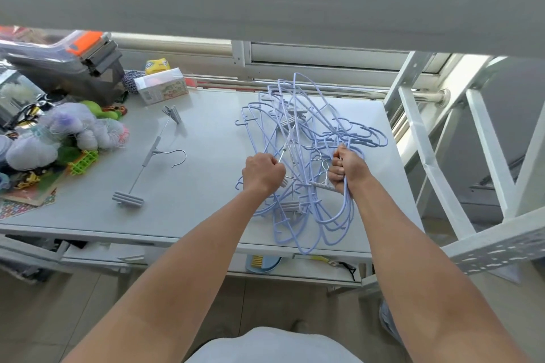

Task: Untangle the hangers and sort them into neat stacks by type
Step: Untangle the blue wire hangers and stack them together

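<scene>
Nearest you, under the white table (206, 194), a lower shelf carries a shallow blue tray (272, 263) with a yellow, comb-like piece lying in it.

On the tabletop, both of your fists are closed in the near side of the tangle of blue hangers (298, 127). That tangle lies on the right half of the table and reaches from the front edge almost to the back. Your left hand (263, 172) has its fingers curled tight round a thin metal rod that runs up into the pile. Your right hand (348, 169) has its fingers wrapped round a bunch of blue wire loops, with silver hooks just beside the knuckles.

One grey clip hanger (152, 152) lies alone to the left, well apart from the tangle.

Further left, a net bag (73, 127) holds soft pale balls. At the back, a clear box (165, 91) holds something red that you cannot make out. Beside the box stands a grey bin (67, 68) with an orange latch; its contents are hidden.
</scene>
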Demonstrator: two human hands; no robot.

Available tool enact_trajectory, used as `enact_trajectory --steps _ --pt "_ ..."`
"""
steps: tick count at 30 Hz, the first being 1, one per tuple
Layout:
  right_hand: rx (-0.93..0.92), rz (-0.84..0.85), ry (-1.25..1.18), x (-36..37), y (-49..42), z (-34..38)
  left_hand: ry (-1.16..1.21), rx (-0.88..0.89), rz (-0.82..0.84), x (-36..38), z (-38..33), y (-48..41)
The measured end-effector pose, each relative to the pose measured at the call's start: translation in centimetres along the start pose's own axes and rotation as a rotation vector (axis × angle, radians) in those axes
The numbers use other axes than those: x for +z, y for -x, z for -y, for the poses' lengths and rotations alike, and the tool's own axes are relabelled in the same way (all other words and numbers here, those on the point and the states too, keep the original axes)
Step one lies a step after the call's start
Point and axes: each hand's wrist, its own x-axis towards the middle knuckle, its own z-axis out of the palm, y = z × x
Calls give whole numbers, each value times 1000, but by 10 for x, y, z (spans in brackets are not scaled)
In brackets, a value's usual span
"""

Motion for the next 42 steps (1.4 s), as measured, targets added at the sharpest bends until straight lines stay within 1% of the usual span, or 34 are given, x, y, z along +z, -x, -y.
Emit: enact_trajectory --steps 4,7,9,12,15,19,23,26,28,29,31,33,35,37,38,40,42 --pt "13 63 -76 1 4 -2 194 -42 -47 -4 2 -4" --pt "14 107 -188 3 5 -3 243 -60 -76 -7 6 -6" --pt "-2 112 -222 6 5 -3 308 -99 -90 -9 9 -9" --pt "-20 60 -197 10 3 -4 413 -193 -173 -15 13 -12" --pt "-40 -27 -94 13 -1 -7 477 -297 -318 -30 21 -14" --pt "-36 -119 36 10 -6 -12 433 -406 -486 -64 51 -22" --pt "-30 -114 57 7 -5 -14 365 -487 -599 -103 88 -30" --pt "-25 -103 78 8 -3 -12 317 -533 -607 -122 111 -35" --pt "-30 -119 122 8 -3 -11 184 -561 -563 -124 120 -36" --pt "-40 -136 158 8 -4 -11 66 -550 -547 -120 121 -35" --pt "-80 -201 276 8 -8 -12 -161 -435 -529 -107 114 -29" --pt "-138 -275 454 9 -11 -13 -274 -229 -508 -86 95 -21" --pt "-211 -356 688 12 -10 -14 -371 24 -484 -62 69 -10" --pt "-304 -474 971 13 -9 -15 -377 190 -420 -39 38 5" --pt "-345 -527 1080 14 -7 -16 -303 207 -349 -30 23 13" --pt "-393 -623 1231 15 -4 -16 -162 144 -177 -11 0 25" --pt "-357 -663 1346 18 -1 -15 -130 104 -96 4 -13 32"
